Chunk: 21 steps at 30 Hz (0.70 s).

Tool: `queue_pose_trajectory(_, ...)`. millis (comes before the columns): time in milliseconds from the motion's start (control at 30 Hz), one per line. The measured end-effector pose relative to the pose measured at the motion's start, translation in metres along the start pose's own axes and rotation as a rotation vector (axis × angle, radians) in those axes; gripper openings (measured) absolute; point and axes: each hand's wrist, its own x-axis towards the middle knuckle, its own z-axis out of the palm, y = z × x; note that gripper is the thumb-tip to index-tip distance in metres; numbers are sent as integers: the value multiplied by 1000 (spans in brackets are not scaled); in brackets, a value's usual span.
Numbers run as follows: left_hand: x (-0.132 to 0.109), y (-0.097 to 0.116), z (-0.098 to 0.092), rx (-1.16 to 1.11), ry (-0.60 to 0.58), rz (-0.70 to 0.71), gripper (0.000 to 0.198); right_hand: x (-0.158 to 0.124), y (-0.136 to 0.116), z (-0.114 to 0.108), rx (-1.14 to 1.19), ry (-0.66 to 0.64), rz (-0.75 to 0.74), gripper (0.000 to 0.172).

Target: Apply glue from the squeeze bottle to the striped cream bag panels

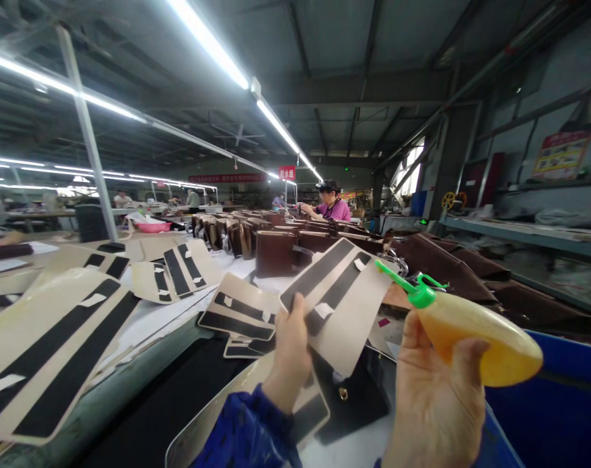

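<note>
My left hand point(291, 351) grips the lower left edge of a beige panel point(356, 318) with two black strips and small white tabs, holding it tilted above the table. In my right hand point(439, 390) is a squeeze bottle point(485, 331) of amber liquid, lying sideways with its green nozzle pointing left. The nozzle tip is by the panel's upper right edge; whether they touch I cannot tell. Below the panel lies a black piece point(358, 406) with a small gold-coloured metal fitting. Similar beige panels point(244, 305) lie just left of my left hand.
More striped panels point(56, 344) cover the table's left side. Brown bags or cases point(275, 253) stand in rows ahead, with brown pieces point(451, 279) heaped at right. A blue bin point(553, 396) is at lower right. Another person point(331, 207) works beyond the rows.
</note>
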Motion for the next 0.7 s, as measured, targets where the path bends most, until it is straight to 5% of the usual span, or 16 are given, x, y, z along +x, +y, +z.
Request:
queue_pose_trajectory(133,-38,-24,-1,29,27,43,36,1,-4,0,5,41,33,60)
queue_pose_trajectory(233,-65,-56,-12,135,-131,162,32,-2,-10,2,-22,48,28,55)
queue_pose_trajectory(433,-86,-111,-82,680,-457,329,40,-6,-27,6,-36,50,-87,45)
queue_pose_trajectory(567,-80,-81,-104,966,-764,115,66,-5,-27,2,-27,97,-60,47)
queue_pose_trajectory(700,-84,-39,-61,1045,-860,187,71,-7,-26,-1,-12,74,-45,43)
